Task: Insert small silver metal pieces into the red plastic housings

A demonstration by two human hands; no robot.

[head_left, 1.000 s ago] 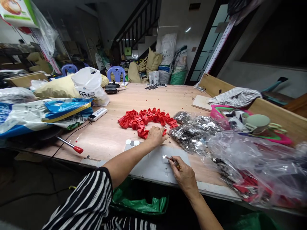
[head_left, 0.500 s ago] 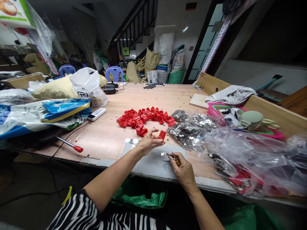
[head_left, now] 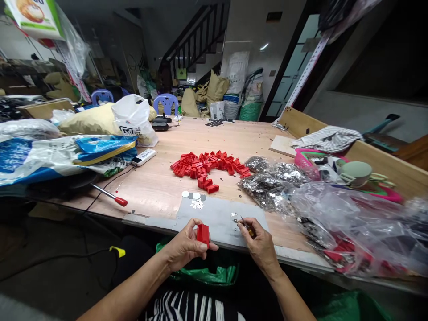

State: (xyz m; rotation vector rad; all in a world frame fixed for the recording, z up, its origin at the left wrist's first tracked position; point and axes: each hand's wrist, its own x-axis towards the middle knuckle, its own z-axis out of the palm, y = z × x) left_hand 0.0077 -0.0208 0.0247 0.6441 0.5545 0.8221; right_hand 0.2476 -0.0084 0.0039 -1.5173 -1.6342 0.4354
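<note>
Over the table's front edge, my left hand (head_left: 189, 243) is closed on a small red plastic block (head_left: 202, 235), held upright between thumb and fingers. My right hand (head_left: 259, 243) grips a thin pointed tool with a yellowish handle (head_left: 248, 228), perhaps a small screwdriver; its tip is near a tiny metal piece at my fingertips, too small to make out. Both hands are by a grey mat (head_left: 217, 218). On the mat lie a small heap of tiny silvery pieces (head_left: 197, 203) and a few more near the tool. Beyond it sits a curved pile of red blocks (head_left: 190, 165).
Clear bags of metal parts (head_left: 267, 187) and a crumpled plastic bag (head_left: 347, 214) crowd the right side, with a pink basket (head_left: 306, 165) behind. At left are a red-tipped lever (head_left: 120, 201), a white device (head_left: 143, 157) and plastic sacks (head_left: 60, 156).
My left hand has drawn back from above the mat toward me, with the red block still in it. My right hand stays close to the same spot on the mat. The view has shifted slightly.
</note>
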